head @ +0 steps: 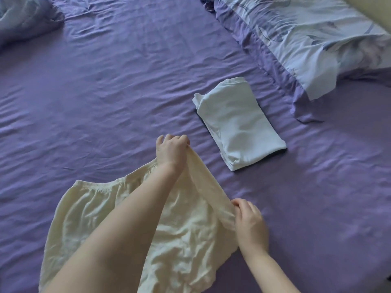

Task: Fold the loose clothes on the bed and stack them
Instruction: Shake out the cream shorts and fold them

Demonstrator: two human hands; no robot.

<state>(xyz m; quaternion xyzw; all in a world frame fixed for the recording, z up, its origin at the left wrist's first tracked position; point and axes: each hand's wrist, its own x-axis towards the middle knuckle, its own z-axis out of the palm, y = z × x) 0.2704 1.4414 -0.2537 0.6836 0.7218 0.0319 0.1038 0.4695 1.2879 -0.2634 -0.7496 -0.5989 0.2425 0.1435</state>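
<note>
A cream garment [88, 212] with an elastic waistband lies spread on the purple bed sheet [105, 92] at the lower left. Its right edge is lifted off the sheet as a taut strip. My left hand [171, 151] grips the far end of that strip, and my right hand [249, 223] grips its near end. To the right of my left hand sits a folded white garment [239, 127] on top of a dark folded item, of which only a thin edge [277, 153] shows.
A pale blue patterned pillow [306, 39] with a purple border lies at the upper right. Bunched blue bedding [23, 17] sits in the upper left corner. A pale wall or headboard shows at the top right corner.
</note>
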